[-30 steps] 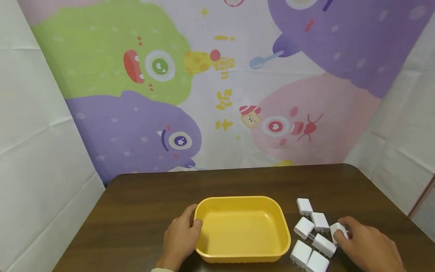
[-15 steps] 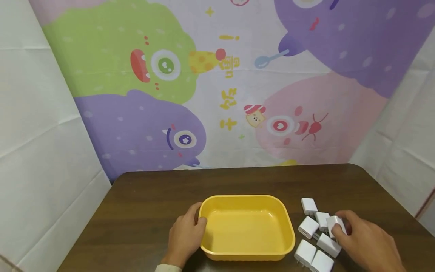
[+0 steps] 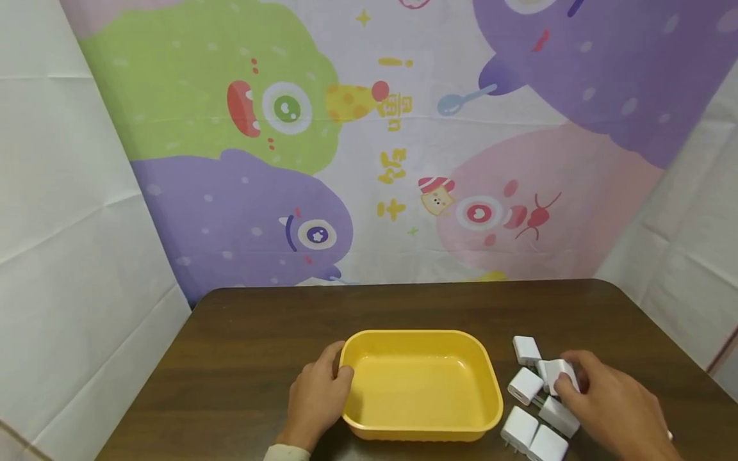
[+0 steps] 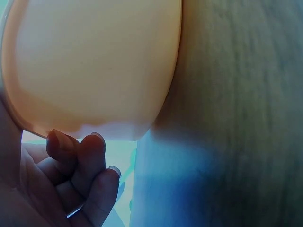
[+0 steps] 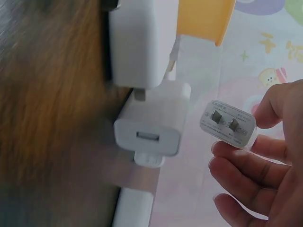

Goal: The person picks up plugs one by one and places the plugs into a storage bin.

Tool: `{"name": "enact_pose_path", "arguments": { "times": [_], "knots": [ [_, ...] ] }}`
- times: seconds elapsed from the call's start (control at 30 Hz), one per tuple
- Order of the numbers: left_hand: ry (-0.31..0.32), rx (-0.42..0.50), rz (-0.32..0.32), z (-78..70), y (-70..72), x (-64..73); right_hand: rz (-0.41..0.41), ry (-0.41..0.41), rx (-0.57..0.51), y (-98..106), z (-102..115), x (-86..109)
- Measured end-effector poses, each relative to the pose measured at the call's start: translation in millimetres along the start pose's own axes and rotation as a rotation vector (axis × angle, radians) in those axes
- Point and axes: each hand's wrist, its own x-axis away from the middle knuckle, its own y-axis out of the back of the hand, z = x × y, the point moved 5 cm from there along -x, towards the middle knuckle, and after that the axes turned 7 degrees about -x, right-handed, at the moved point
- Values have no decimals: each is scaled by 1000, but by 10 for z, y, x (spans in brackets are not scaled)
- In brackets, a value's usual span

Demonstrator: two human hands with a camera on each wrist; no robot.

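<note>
Brown tabletop [image 3: 230, 371] beneath; right hand [image 3: 617, 400] pinches a white charger [image 3: 558, 371] — probably light, stiff, slick, best held by its sides behind the prongs [image 5: 216, 117] — left hand [image 3: 316, 398] grips the yellow tray [image 3: 423, 435].

At the right of the frame I can see the right hand [image 5: 267, 170] pinching a white charger [image 5: 228, 124] between thumb and fingers, its two metal prongs facing the lens and the print around them too small to read. The remaining fingers curl loosely below it. The dark wooden desk [image 5: 47, 94] runs blurred down the left side. Near the middle sits another charger [image 5: 149, 135], its port facing out, apart from the held one; above it looms a larger-looking white block [image 5: 142, 42], and a white piece [image 5: 135, 208] shows at the bottom. Part of a yellow tray [image 5: 203, 19] shows at the top, before a pastel printed cloth [image 5: 255, 42].
</note>
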Motion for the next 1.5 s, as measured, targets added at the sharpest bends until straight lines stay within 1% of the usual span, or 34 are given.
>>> {"name": "enact_pose_path", "arguments": {
  "times": [0.13,0.27,0.4,0.5,0.57,0.67,0.77,1.0,1.1,1.23,1.33,1.5],
  "knots": [
    [2,0,0,-5,5,-3,-60,17,-12,13,96,0],
    [-1,-1,-3,-7,7,-10,-127,61,-24,28,194,8],
    [-1,-2,0,-5,5,-13,-126,75,-33,11,273,0],
    [0,-3,1,3,0,-13,-88,59,-34,-18,313,-9],
    [0,-2,1,9,-4,-14,-77,56,-35,-31,341,-15],
    [-3,-2,-4,16,-7,-16,-93,74,-41,-40,394,-20],
    [-11,3,-10,19,-8,-18,-128,104,-52,-50,463,-22],
    [-15,7,-15,16,0,-16,-174,151,-81,-74,670,-65],
    [-18,15,-13,3,4,-10,-163,166,-91,-77,751,-94],
    [-26,24,-13,-15,18,-3,-102,164,-101,-116,872,-125],
    [-23,28,-11,-19,24,-1,-70,185,-110,-171,979,-140],
    [-30,12,-14,-14,19,-1,-87,258,-128,-289,1147,-153]
  ]
}}
